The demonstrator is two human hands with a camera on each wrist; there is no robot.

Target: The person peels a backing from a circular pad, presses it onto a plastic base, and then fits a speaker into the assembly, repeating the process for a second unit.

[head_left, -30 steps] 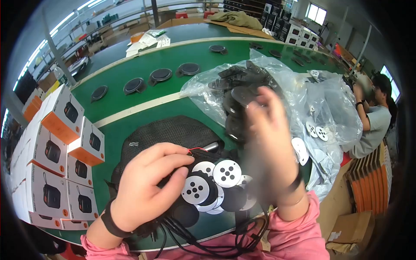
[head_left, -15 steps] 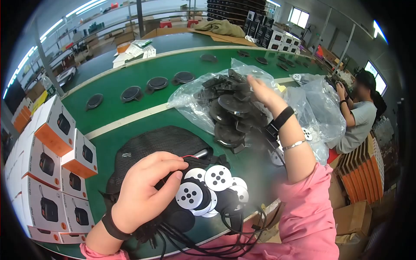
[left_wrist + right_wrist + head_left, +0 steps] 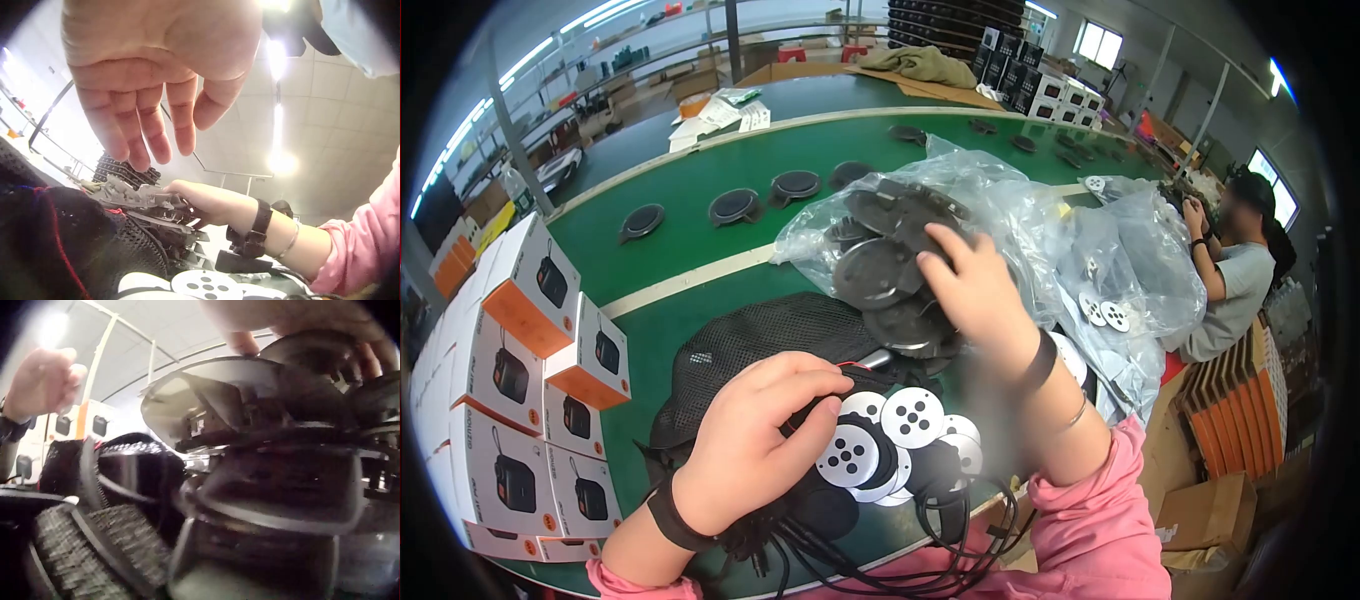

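Note:
My right hand [image 3: 980, 290] reaches onto the front of a pile of black round plastic parts [image 3: 875, 275], its thumb and fingers spread around one of them. In the right wrist view, the fingertips sit at the rim of a dark disc [image 3: 312, 353] above other stacked parts. My left hand [image 3: 760, 440] rests beside the black mesh bag [image 3: 750, 345], fingers loosely bent with nothing between them; its bare palm [image 3: 156, 37] shows in the left wrist view. White discs with black dots [image 3: 913, 417] lie in a heap between my hands, among black round pads [image 3: 825, 510].
Clear plastic bags [image 3: 1040, 230] spread behind and right of the pile. Stacked white-and-orange boxes [image 3: 510, 375] stand at the left. Black cables [image 3: 870, 570] hang over the table's front edge. Several round black parts [image 3: 735, 207] line the green surface behind. Another person [image 3: 1240, 260] sits at the right.
My right hand has come from above the pile, then its right side, onto its front. The pile has shifted left and nearer the mesh bag. My left hand has hardly moved.

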